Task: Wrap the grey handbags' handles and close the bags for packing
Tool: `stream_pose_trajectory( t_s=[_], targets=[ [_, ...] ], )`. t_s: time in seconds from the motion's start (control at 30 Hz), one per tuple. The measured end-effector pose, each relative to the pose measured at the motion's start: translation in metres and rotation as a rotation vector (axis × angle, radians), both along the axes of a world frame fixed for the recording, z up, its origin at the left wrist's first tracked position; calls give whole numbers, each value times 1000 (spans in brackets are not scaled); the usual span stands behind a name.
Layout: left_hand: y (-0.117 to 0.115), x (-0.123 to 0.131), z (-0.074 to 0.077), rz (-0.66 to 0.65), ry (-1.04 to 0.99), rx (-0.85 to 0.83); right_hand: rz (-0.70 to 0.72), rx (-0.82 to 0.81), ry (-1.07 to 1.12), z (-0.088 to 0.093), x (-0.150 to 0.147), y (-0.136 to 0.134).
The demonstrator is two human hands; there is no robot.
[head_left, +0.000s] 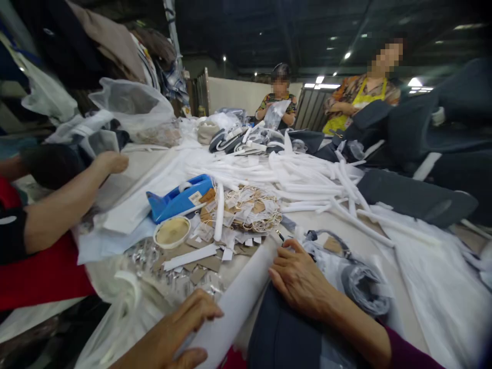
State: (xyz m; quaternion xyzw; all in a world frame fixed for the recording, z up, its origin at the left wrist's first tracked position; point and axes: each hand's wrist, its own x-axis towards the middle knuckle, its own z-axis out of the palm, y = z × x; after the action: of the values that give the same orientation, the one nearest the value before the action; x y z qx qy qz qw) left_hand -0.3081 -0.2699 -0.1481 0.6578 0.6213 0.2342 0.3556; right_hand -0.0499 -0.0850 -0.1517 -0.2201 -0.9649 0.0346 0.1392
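White roll, a smooth matte cylinder of sheet material, lies diagonally below and to the right of the blue tape dispenser, which serves as the reference point for all positions. Left hand grasps the lower end of the roll, with the fingers curled over the top and the thumb beneath. Right hand lies flat and unclenched, palm down, on a dark navy fabric just right of the roll; its fingertips are close to the roll's upper end, and it grips nothing. Directly below the dispenser sits a round shallow tin with a white rim and a beige filling. Right of the dispenser, a heap of card tags, brown and white with thin looped strings, is crossed by one white tube. Further right and beyond it, a loose pile of white padded strips spreads across the table. Below the tin lie crinkled clear wrappers. Left of the dispenser, a co-worker's bare forearm extends over a red cloth. Far right of the dispenser rest dark, smooth garment pieces. Lower right, a grey fabric bundle sits inside glossy film.
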Motion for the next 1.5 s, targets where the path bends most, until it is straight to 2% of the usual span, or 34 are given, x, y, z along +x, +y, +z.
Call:
stream_pose_trajectory(
  t_s=[0.1,0.2,0.27,0.37,0.53,0.77,0.87,1.0,1.1,1.23,1.3,1.37,1.5],
  targets=[
    [13,15,0,31,64,-41,11,-18,-9,1,-1,-1],
    [40,40,1,82,196,-68,23,-22,-3,2,-1,-2],
    [56,54,-5,89,230,-37,38,-16,15,2,0,-2],
    [71,63,-18,78,171,26,59,-12,68,4,3,-2],
    [71,63,-27,40,89,36,62,-6,163,11,9,-3],
    [68,87,-17,39,89,-13,75,3,218,14,13,-3],
    [70,89,-17,46,54,-24,76,4,220,14,13,-3],
    [77,77,-23,42,-52,8,60,0,211,15,13,-3],
    [83,63,-23,89,-210,-37,53,-8,199,16,13,-3],
    [92,55,-12,245,-720,-88,71,-5,216,16,13,-2],
    [98,57,-9,270,-930,-94,80,0,224,16,14,-2],
    [104,62,-11,252,-1001,-120,84,3,227,16,14,-2],
    [117,77,-29,154,-976,-193,91,12,238,16,14,-2]
  ],
)
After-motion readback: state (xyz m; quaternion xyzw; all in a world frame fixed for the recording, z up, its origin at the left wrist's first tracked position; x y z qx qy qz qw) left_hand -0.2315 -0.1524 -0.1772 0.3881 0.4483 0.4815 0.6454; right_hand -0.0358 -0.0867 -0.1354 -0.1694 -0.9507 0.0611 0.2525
